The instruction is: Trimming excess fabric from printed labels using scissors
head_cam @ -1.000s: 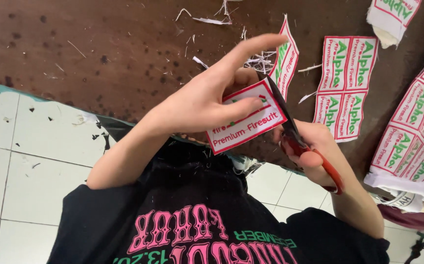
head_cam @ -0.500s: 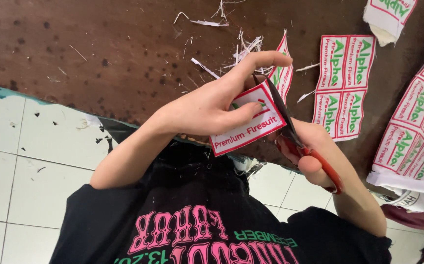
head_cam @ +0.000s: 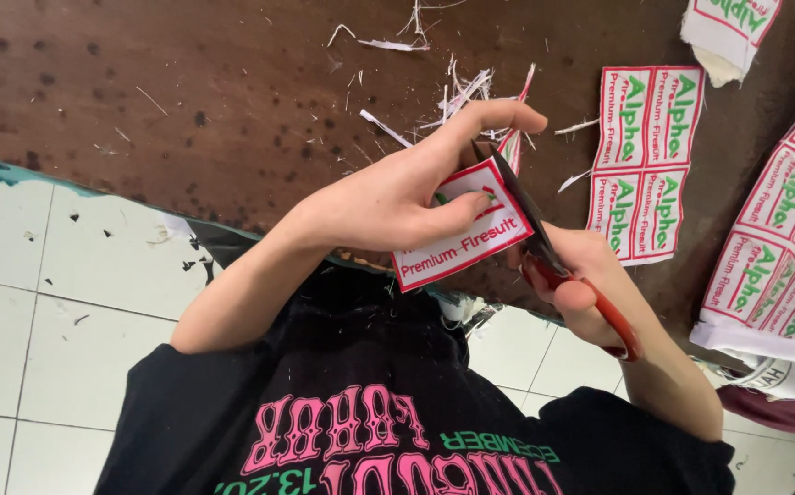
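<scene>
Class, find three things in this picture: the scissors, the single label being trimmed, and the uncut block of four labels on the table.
scissors (head_cam: 518,206): head view, on the dark blade.
single label (head_cam: 466,243): head view, on its white lower half.
block of four labels (head_cam: 640,165): head view, at its centre.

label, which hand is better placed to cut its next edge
Right, likely: the right hand holds the scissors, blades at the label edge. The left hand pinches the label, steadying it.
</scene>
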